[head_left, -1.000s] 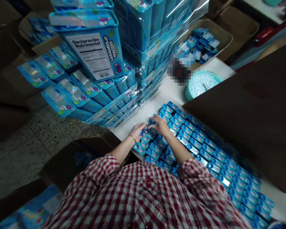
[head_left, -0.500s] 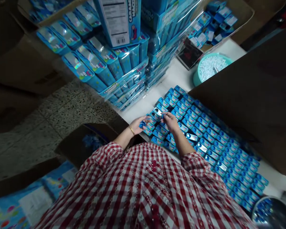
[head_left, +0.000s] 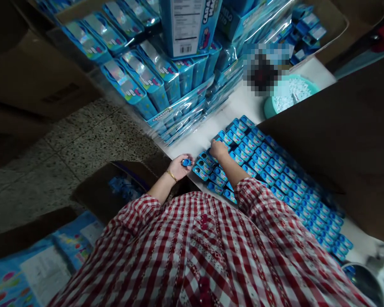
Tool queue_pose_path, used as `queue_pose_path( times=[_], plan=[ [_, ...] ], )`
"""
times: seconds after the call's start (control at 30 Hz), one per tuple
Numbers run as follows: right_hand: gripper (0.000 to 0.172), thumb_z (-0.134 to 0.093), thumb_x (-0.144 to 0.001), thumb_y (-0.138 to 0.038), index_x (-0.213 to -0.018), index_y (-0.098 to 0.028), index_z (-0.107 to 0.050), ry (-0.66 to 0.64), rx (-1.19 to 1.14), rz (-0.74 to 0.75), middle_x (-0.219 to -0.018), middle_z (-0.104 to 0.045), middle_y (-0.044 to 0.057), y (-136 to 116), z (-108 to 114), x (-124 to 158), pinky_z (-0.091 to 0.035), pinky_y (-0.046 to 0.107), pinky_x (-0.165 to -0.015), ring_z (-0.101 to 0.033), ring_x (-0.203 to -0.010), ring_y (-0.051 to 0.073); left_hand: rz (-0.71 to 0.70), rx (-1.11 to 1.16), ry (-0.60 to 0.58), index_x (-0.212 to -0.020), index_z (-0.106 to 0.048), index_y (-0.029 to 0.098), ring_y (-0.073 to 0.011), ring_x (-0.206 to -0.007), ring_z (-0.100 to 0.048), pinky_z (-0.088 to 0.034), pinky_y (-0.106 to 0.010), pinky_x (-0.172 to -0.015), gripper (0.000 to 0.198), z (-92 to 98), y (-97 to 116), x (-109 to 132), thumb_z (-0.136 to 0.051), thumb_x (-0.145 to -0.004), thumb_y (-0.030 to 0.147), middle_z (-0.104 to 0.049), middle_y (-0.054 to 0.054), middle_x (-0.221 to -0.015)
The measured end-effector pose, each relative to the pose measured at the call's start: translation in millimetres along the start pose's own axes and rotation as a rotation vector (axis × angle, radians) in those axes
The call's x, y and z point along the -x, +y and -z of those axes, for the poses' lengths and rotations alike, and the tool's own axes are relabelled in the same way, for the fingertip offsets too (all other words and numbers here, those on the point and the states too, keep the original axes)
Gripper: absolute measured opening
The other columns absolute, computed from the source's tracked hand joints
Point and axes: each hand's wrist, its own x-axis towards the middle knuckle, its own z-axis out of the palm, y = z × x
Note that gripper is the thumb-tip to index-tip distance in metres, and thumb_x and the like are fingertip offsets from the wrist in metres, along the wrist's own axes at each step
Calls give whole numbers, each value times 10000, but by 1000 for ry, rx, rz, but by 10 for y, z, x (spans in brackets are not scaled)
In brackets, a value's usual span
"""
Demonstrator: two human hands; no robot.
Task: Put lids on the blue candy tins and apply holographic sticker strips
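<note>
In the head view, a tall blue candy box [head_left: 192, 30] stands upright on wrapped blue candy packs [head_left: 137, 76], which close the far left side. Behind the white table's far end is an open carton [head_left: 334, 36] with small blue containers inside. A turquoise bowl [head_left: 270, 109] of pale pieces stands near it (a pixelated patch hides what is just beside). On the right, a large brown cardboard sheet [head_left: 336, 136] covers part of the table and of this bowl, and a round metal bowl [head_left: 368, 283] sits at the lower right.

The white table [head_left: 192, 144] runs diagonally, and a speckled floor [head_left: 80, 136] shows on the left. On the table lie the small blue candy containers [head_left: 258, 157] in close rows; a few near the hands show dark round openings.

The left hand [head_left: 179, 169] is palm up beside the table's edge, its fingers loosely curled around a small blue cap [head_left: 186, 162]. The right hand [head_left: 219, 149] reaches over the rows, knuckles upward, fingers folded down; what it grips, if anything, I cannot tell.
</note>
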Motion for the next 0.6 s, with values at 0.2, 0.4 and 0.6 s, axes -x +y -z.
queue_pose_path(
  times=[0.2,0.4,0.6],
  plan=[
    [430,-661,-743,-235,-1156,-155,-571,-7,57,-20,-1116,-626,174,32,12,-36,-488,348,-810,-605,-1036,276,50,15,-70,-758,-579,115,-126,-590,-587,-367,-180,-440,119,-104,-23,-68,-465,-773,146,-611,-70,-683],
    [268,-507,-880,-321,-1102,-221,-619,199,-267,250,-993,-656,67,87,-56,449,-448,275,-818,-605,-959,183,51,11,17,-777,-582,106,-107,-599,-583,-410,-181,-489,184,-273,-94,-179,-418,-858,122,-595,-55,-661],
    [244,-557,-814,-210,-1037,-221,-658,201,-433,450,-1004,-621,51,-7,-193,793,-439,280,-834,-571,-949,177,68,100,-9,-663,-525,130,-51,-482,-454,-364,-171,-454,312,-433,-296,-222,-407,-928,246,-524,4,-587]
  ],
)
